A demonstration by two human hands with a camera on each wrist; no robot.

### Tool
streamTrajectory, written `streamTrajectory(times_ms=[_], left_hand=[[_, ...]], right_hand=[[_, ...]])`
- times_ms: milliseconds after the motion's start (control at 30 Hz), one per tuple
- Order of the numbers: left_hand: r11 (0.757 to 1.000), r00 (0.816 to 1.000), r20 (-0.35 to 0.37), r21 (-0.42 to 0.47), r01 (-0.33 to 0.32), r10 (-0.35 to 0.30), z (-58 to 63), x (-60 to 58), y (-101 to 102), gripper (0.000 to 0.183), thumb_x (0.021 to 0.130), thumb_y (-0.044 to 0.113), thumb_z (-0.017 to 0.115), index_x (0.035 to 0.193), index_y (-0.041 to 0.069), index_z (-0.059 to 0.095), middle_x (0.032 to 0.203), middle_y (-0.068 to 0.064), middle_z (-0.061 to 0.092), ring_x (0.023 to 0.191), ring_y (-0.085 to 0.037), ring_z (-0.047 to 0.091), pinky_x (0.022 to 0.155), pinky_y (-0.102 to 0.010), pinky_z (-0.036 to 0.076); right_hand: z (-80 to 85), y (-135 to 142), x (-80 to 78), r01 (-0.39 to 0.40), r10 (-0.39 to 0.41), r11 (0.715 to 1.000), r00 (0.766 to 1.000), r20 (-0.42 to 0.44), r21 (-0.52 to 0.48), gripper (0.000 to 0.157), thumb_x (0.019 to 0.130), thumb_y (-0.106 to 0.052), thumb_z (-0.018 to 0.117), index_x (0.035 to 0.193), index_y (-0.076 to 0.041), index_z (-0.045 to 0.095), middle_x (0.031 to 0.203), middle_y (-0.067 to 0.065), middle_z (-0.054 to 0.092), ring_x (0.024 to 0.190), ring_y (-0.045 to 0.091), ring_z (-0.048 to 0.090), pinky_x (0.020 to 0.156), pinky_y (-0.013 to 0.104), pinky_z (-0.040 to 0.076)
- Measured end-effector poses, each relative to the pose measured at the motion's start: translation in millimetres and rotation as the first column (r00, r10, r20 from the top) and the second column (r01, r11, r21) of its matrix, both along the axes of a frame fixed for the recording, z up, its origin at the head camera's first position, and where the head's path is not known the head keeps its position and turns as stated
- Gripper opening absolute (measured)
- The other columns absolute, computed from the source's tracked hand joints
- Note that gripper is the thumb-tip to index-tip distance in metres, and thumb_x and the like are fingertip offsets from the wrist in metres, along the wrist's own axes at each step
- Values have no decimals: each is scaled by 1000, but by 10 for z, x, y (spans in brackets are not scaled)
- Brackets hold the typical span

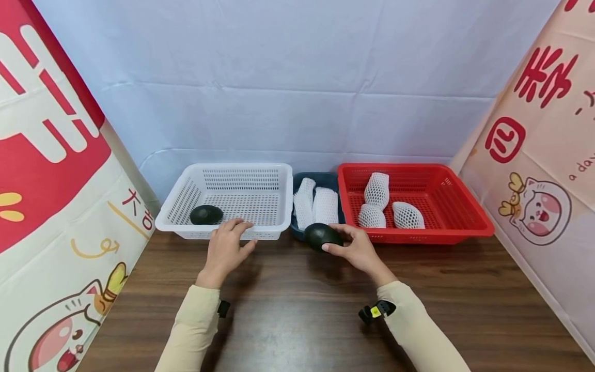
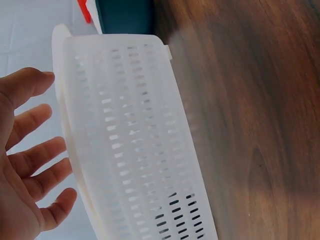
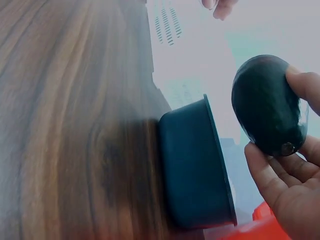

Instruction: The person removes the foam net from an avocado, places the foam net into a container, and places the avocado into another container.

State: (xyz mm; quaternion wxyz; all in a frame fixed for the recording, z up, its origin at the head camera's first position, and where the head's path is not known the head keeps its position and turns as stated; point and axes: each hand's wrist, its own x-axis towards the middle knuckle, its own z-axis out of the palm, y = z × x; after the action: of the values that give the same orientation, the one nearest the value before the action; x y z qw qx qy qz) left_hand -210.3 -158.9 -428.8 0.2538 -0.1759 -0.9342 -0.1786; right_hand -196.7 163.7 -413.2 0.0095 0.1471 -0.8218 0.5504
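A dark green avocado (image 1: 323,237) is held in my right hand (image 1: 355,250), just in front of the dark blue bin (image 1: 297,233). The right wrist view shows thumb and fingers gripping the avocado (image 3: 267,105) from one side. My left hand (image 1: 226,251) hovers by the front rim of the white basket (image 1: 274,228), its fingers spread and holding nothing. Inside that basket, at the left, lies another avocado (image 1: 206,214). White foam net sleeves (image 1: 326,205) fill the blue bin between the two baskets.
A red basket (image 1: 457,233) at the right holds several things in white foam nets (image 1: 408,215). The containers stand in a row along the back of the wooden table (image 1: 293,320). Behind them hangs a pale cloth (image 1: 279,77); printed cloths flank both sides.
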Motion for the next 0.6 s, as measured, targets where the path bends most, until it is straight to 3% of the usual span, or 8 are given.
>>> streamTrajectory(times_ms=[133, 367, 600], left_hand=[[1000, 1000, 6, 8, -21, 21, 2, 20, -36, 39, 75, 28, 76, 108, 10, 68, 113, -15, 60, 101, -35, 53, 73, -51, 39], [999, 1000, 7, 42, -29, 28, -2, 44, -82, 38, 75, 26, 76, 108, 8, 68, 112, -16, 59, 100, -36, 52, 72, -52, 40], [994, 997, -63, 104, -37, 43, -37, 69, -146, 36, 73, 22, 78, 105, 7, 69, 108, -16, 60, 98, -37, 53, 76, -56, 40]], right_hand=[[132, -111, 13, -17, 17, 1000, 1000, -4, -2, 49, 78, -9, 75, 120, 7, 57, 116, 19, 59, 95, 27, 57, 78, 35, 49], [-86, -171, -207, -18, 18, 1000, 1000, -12, -3, 53, 76, -16, 79, 122, 0, 59, 116, 14, 60, 93, 25, 59, 78, 37, 48], [-56, -258, -316, -38, 37, 999, 998, -47, -3, 53, 75, -24, 79, 122, -6, 61, 115, 8, 61, 91, 23, 59, 75, 38, 49]])
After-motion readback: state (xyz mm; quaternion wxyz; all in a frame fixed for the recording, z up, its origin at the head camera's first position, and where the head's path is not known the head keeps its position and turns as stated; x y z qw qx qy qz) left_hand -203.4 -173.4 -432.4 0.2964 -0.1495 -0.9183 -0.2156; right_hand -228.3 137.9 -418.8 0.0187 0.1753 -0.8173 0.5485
